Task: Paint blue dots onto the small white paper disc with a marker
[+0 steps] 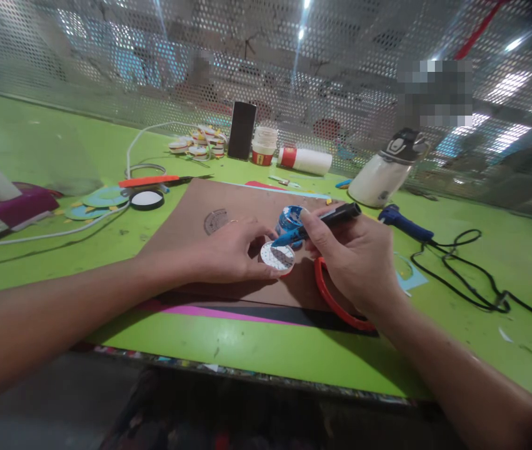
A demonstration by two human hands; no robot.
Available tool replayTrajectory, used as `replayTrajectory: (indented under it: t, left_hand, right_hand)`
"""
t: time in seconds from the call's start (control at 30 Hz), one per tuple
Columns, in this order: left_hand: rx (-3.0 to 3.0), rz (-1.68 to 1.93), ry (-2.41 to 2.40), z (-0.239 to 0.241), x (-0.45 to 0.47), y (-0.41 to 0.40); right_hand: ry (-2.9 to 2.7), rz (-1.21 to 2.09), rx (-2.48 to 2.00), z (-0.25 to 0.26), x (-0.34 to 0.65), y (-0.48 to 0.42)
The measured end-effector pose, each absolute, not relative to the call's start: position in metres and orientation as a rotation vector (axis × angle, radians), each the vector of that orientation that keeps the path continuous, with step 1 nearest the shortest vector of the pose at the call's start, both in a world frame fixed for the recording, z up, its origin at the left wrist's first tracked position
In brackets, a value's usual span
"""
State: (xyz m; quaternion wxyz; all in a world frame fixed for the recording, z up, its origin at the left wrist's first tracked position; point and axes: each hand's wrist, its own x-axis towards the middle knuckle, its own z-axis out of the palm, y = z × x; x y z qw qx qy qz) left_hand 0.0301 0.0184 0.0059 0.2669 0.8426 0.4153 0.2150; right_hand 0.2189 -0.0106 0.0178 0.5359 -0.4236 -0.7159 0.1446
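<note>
- Firstly, far left of the frame: a magenta device [10, 211] with a white top sits on the green table [270, 344], and a white cable [59, 232] runs from it.
- Left of centre: teal paper discs [99, 200], a black-rimmed disc [147, 199] and an orange-handled tool [147, 181] lie just beside the brown card sheet [232, 203].
- Centre: the left hand [228, 253] rests on the card sheet, thumb and fingers pinched on the left edge of a white disc [277, 257] marked with a grid.
- The white disc lies at the frame's middle, between both hands.
- Right of centre: the right hand [359, 262] is clenched around a black tool [338, 215]; its blue tip sits at the disc's upper edge, though contact cannot be confirmed.
- A blue pot [289, 217] stands just behind the tip, and a red ring [329, 297] lies under the right wrist.
- Right: a white bottle [381, 178] and a blue-handled tool [406, 225] with a black cord [472, 275].
</note>
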Motion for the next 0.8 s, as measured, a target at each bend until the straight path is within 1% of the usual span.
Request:
replayTrajectory:
  t: [0.3, 0.8]
  left_hand:
    - [2.271, 0.544, 1.152, 0.0073, 0.0308, 0.0173]
    - [2.283, 0.536, 1.159, 0.0072, 0.0316, 0.0179]
  right_hand:
    - [-1.725, 0.257, -0.996, 0.0154, 0.2187, -0.0085]
    - [-1.702, 0.251, -0.999, 0.0153, 0.2196, -0.0031]
